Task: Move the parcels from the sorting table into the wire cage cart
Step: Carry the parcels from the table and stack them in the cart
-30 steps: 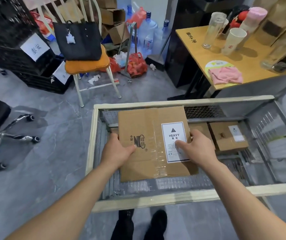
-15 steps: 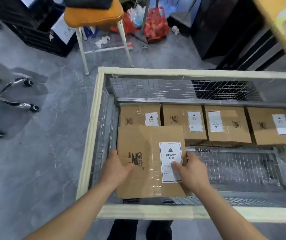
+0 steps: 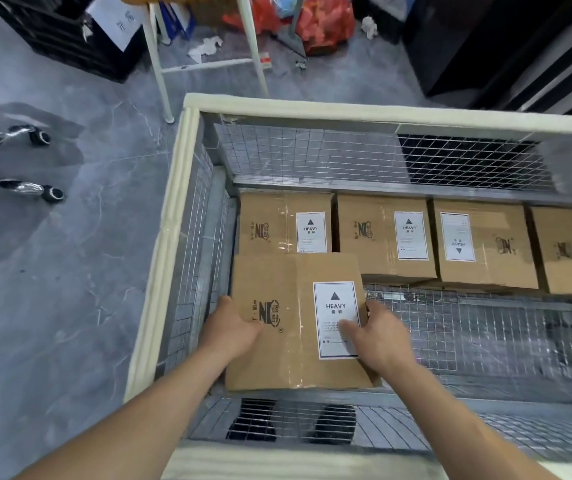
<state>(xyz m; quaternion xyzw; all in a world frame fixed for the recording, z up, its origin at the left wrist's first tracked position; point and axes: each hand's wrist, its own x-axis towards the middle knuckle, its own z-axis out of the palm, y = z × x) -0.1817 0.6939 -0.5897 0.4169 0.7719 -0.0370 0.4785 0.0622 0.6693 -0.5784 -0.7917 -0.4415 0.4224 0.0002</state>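
Head view looks down into a wire-mesh cage cart with a cream padded rim (image 3: 173, 216), its right side cut off by the frame edge. Both hands hold a brown cardboard parcel with a white HEAVY label (image 3: 295, 320) low in the cart's near-left corner. The left hand (image 3: 231, 329) clasps the parcel's left edge, thumb on top; its fingers are hidden beneath. The right hand (image 3: 378, 336) clasps the right edge, thumb lying across the label, its fingers also out of sight. So each grip is closed around the parcel's sides. Whether the parcel rests on the cart floor cannot be told. Its far edge covers the near part of the leftmost of four brown labelled cardboard boxes (image 3: 385, 237) lined along the far wall; the rightmost is cut off. Small print on the labels is unreadable. Through the near mesh, two dark shoes (image 3: 335, 424) show blurred. Outside the cart stand white chair legs (image 3: 158, 64), a black crate (image 3: 56, 32), red bags (image 3: 326, 19) and chrome castor legs (image 3: 18, 188) on grey floor.
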